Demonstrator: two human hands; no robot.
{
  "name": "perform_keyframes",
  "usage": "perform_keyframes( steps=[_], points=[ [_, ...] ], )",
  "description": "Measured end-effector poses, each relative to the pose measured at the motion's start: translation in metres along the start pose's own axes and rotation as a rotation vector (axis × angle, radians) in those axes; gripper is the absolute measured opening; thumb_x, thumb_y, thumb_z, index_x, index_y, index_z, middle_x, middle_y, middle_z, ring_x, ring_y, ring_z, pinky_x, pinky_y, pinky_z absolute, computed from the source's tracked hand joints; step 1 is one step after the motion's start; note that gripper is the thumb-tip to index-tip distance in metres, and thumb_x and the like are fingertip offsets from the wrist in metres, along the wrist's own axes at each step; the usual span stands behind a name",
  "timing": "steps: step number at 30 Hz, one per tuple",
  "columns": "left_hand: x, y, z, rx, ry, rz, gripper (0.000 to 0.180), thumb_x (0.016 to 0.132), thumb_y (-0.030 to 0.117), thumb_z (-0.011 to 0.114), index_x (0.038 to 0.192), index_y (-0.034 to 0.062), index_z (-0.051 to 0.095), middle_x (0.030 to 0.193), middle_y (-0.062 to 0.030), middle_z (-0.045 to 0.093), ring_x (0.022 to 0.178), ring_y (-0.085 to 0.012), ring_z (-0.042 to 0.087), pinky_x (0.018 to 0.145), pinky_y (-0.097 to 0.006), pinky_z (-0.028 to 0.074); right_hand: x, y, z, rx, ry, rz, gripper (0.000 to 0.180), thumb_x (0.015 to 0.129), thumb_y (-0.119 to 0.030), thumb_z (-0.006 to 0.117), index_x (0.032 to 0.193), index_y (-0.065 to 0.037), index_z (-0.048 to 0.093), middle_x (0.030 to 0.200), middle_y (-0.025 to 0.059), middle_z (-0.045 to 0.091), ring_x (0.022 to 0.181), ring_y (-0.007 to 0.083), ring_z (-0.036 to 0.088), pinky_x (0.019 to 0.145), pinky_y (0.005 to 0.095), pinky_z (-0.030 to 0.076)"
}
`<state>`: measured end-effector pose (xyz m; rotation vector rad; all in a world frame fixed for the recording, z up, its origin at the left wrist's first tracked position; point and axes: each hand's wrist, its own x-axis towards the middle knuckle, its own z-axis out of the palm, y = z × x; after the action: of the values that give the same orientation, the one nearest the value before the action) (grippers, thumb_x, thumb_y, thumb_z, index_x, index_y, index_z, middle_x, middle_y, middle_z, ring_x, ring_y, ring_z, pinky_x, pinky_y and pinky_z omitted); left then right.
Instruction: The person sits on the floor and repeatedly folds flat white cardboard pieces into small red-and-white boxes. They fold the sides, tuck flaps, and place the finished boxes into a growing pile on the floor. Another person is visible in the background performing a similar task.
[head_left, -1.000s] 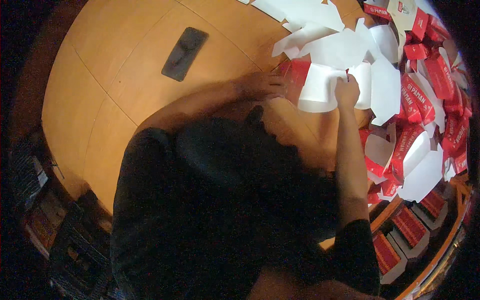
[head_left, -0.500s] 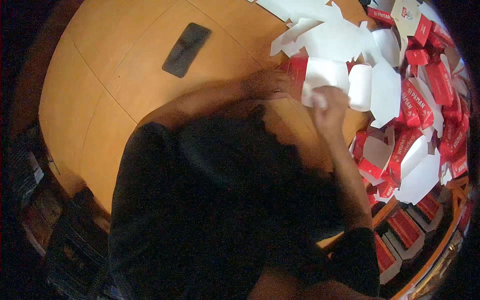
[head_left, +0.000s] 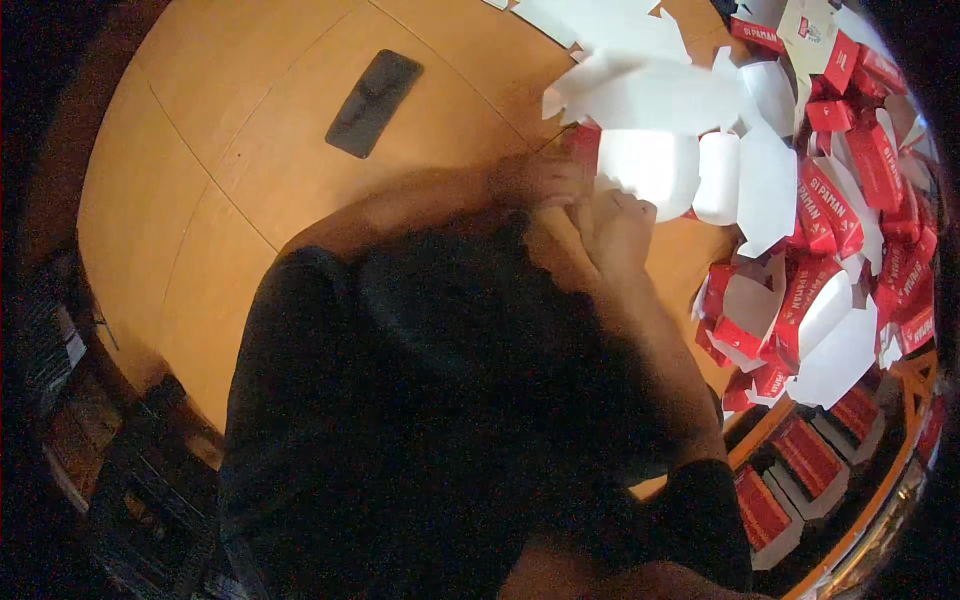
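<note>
A partly folded cardboard box (head_left: 645, 165), white inside and red outside, lies open on the table. My left hand (head_left: 550, 182) is at its red left side, fingers bent around that edge; they are dark and blurred. Close beside it, my right hand (head_left: 622, 225) is closed at the box's near left corner, with the fingers curled over the edge. A white rounded panel (head_left: 717, 178) and a wide white flap (head_left: 770, 185) spread to the right. Another white flap (head_left: 650, 92) stands along the far side.
Red and white boxes (head_left: 825, 205) form a heap on the right. Flat white cardboard (head_left: 600, 22) lies at the far edge. A dark phone-like slab (head_left: 375, 103) rests on the wooden table (head_left: 220, 110). Below right, more red boxes (head_left: 810, 455) sit beside an orange rail.
My right hand has moved left and nearer, from over the white inside to the near left corner. The box's far flap has shifted a little. My left hand stays at the left side.
</note>
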<state>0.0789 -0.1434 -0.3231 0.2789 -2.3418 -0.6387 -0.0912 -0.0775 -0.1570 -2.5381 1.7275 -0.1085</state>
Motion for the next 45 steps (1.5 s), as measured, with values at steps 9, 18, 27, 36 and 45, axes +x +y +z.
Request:
perform_keyframes(
  steps=[9, 18, 27, 36, 45],
  points=[
    [0.012, 0.012, -0.013, 0.249, 0.016, -0.095, 0.035, 0.090, 0.023, 0.056, 0.123, 0.0105, 0.059, 0.136, -0.0096, 0.052, 0.130, -0.0322, 0.045, 0.110, -0.048, 0.036, 0.052, -0.006, -0.023, 0.284, -0.033, 0.229, 0.029, 0.094, -0.030, 0.055, 0.093, -0.005, 0.069, 0.081, 0.0204, 0.069, 0.072, 0.0405, 0.066, 0.066, 0.0488, 0.053],
    [0.017, 0.011, -0.051, 0.452, -0.008, -0.185, 0.038, 0.090, 0.021, 0.053, 0.126, 0.0117, 0.058, 0.150, -0.0082, 0.042, 0.140, -0.0301, 0.038, 0.099, -0.055, 0.044, 0.059, -0.005, -0.021, 0.263, -0.110, 0.236, 0.032, 0.093, -0.028, 0.053, 0.081, -0.003, 0.068, 0.077, 0.0230, 0.066, 0.068, 0.0419, 0.065, 0.067, 0.0508, 0.052],
    [0.021, 0.011, -0.055, 0.367, 0.005, -0.064, 0.037, 0.082, 0.015, 0.057, 0.118, 0.0045, 0.062, 0.135, -0.0137, 0.054, 0.131, -0.0314, 0.047, 0.098, -0.047, 0.049, 0.062, -0.003, -0.009, 0.237, -0.104, 0.227, 0.031, 0.091, -0.027, 0.052, 0.079, -0.003, 0.068, 0.076, 0.0211, 0.067, 0.068, 0.0408, 0.066, 0.068, 0.0495, 0.053],
    [0.030, 0.014, -0.094, 0.359, 0.102, 0.122, 0.017, 0.083, 0.013, 0.062, 0.096, 0.0028, 0.063, 0.113, -0.0120, 0.063, 0.111, -0.0258, 0.059, 0.095, -0.034, 0.049, 0.043, 0.026, -0.031, 0.339, 0.347, 0.431, 0.039, 0.093, -0.037, 0.054, 0.099, -0.001, 0.068, 0.091, 0.0209, 0.069, 0.089, 0.0379, 0.067, 0.081, 0.0453, 0.052],
    [0.059, 0.032, -0.100, -0.380, 0.261, -1.077, 0.042, 0.102, 0.029, 0.047, 0.130, -0.0026, 0.044, 0.126, -0.0192, 0.056, 0.114, -0.0284, 0.057, 0.098, -0.039, 0.045, 0.004, 0.100, -0.003, 0.615, 0.197, 0.705, 0.046, 0.100, -0.037, 0.044, 0.115, 0.003, 0.062, 0.114, 0.0295, 0.062, 0.113, 0.0415, 0.057, 0.099, 0.0454, 0.042]
  ],
)
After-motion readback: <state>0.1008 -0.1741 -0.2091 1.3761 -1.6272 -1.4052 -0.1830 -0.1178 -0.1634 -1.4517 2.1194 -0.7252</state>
